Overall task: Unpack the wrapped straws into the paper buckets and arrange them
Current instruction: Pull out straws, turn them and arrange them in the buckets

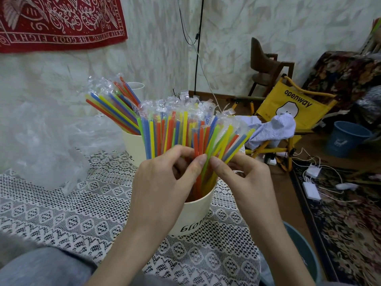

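Now both hands are up at the near bucket (192, 213), w/ thumbs almost touching. Left hand (162, 178) has its fingers curled round the straws (179, 131), thumb pinching a green one. Right hand (243, 174) pinches a few straws too & leans them to the right. Straws are red, blue, yellow & green, each in a clear wrap w/ crinkly tops, standing in the bucket & fanned out. Far bucket (133, 145) sits behind it, a bit left, w/ more straws (115, 106) leaning left. Both buckets stand on the tabletop (61, 213), on a white lace cloth. Clear plastic bag (45, 145) lies on the left side. Yellow chair (288, 108) & blue bin (346, 139) are on the floor, well off to the right.
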